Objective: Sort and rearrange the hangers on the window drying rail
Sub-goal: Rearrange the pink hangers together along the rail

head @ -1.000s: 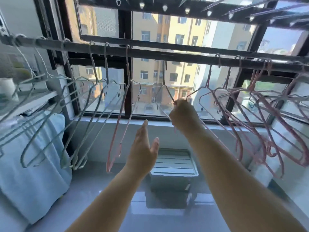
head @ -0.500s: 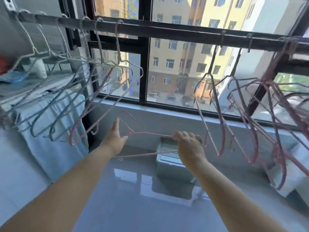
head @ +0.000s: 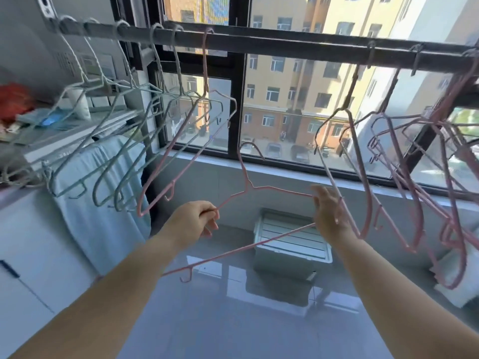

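Observation:
A dark drying rail runs across the window. Several blue-grey hangers hang on its left part, with one pink hanger at that group's right edge. Several pink hangers hang bunched on the right part. A loose pink hanger is off the rail, held below it with its hook pointing up. My left hand pinches its left shoulder wire. My right hand has straight fingers and touches the hanger's right end, which is hidden behind the palm.
A white lidded bin stands on the glossy floor under the window sill. A light blue towel hangs at the left beside a cluttered shelf and a white cabinet.
The pink hanger came off the rail and down. My left hand, open before, now pinches its left shoulder. My right hand, which gripped it, has opened its fingers.

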`<act>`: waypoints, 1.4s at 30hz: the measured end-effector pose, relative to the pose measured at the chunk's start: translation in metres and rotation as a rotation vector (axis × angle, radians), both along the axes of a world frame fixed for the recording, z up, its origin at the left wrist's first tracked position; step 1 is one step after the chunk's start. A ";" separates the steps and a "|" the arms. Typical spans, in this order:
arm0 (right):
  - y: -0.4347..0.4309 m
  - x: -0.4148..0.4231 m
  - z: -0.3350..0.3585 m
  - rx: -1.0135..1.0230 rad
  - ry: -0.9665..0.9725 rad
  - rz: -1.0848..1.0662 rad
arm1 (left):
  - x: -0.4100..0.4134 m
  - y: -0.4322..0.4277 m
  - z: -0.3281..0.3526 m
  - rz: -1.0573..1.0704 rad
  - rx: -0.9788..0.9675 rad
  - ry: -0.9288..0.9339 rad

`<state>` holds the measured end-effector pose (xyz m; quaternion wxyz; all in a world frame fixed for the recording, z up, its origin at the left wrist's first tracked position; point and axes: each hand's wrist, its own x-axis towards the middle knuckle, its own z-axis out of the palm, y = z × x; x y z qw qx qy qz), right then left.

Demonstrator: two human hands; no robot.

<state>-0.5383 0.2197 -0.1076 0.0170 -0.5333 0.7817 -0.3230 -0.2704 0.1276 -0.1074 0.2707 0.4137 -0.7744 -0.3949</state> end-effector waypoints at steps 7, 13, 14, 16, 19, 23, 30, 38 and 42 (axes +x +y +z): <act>0.002 0.078 -0.011 0.060 -0.162 0.099 | -0.013 0.028 0.003 -0.017 0.069 0.214; 0.014 0.133 0.025 -0.044 -0.445 0.220 | -0.025 0.032 0.027 -0.043 0.195 0.380; 0.016 0.137 0.034 -0.049 -0.483 0.229 | -0.027 0.033 0.032 -0.057 0.225 0.399; 0.021 0.145 0.048 -0.046 -0.553 0.241 | -0.031 0.035 0.044 -0.096 0.279 0.443; 0.032 0.159 0.060 -0.047 -0.694 0.231 | -0.035 0.040 0.061 -0.157 0.359 0.511; 0.053 0.180 0.063 -0.047 -0.539 0.204 | -0.040 0.046 0.082 -0.200 0.398 0.615; 0.064 0.203 0.086 -0.144 -0.353 0.257 | -0.027 0.050 0.122 -0.300 0.277 0.748; 0.044 0.192 0.120 -0.210 -0.346 0.199 | -0.037 0.028 0.151 -0.196 0.072 0.567; 0.037 0.185 0.125 -0.202 -0.489 0.214 | -0.047 0.020 0.151 -0.146 0.046 0.498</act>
